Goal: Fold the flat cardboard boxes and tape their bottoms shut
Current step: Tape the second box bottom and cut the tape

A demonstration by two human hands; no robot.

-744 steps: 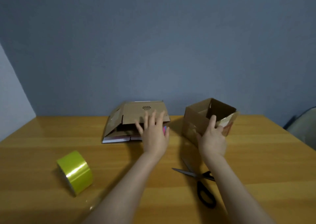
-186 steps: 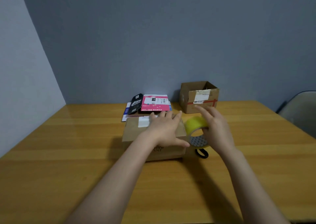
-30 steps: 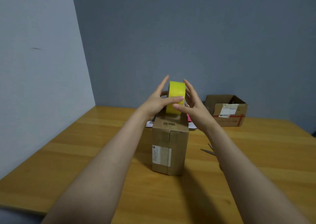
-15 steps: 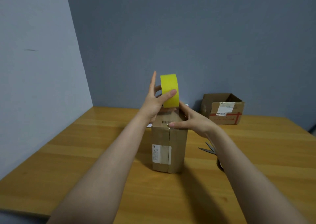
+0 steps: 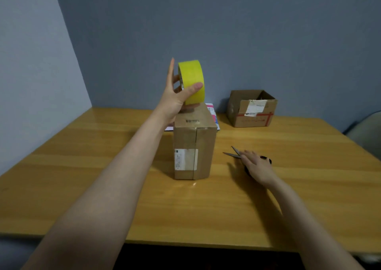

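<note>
A tall brown cardboard box (image 5: 193, 146) stands upright in the middle of the wooden table (image 5: 103, 187), with a white label on its near face. Above its far top edge my left hand (image 5: 175, 96) holds a yellow tape roll (image 5: 192, 80), thumb across the roll's face and fingers through its core. To the right of the box my right hand (image 5: 255, 164) lies over black-handled scissors (image 5: 237, 154) on the table; the open blades stick out past my fingers. Whether the fingers grip the handles is hidden.
An open folded cardboard box (image 5: 252, 108) with red tape and a white label stands at the back right by the wall. Flat pink and white packaging (image 5: 213, 115) lies behind the tall box. A chair (image 5: 367, 133) shows at the right edge.
My right hand has left the top of the tall box and dropped to the scissors on the table. My left hand has lifted the tape roll a little higher.
</note>
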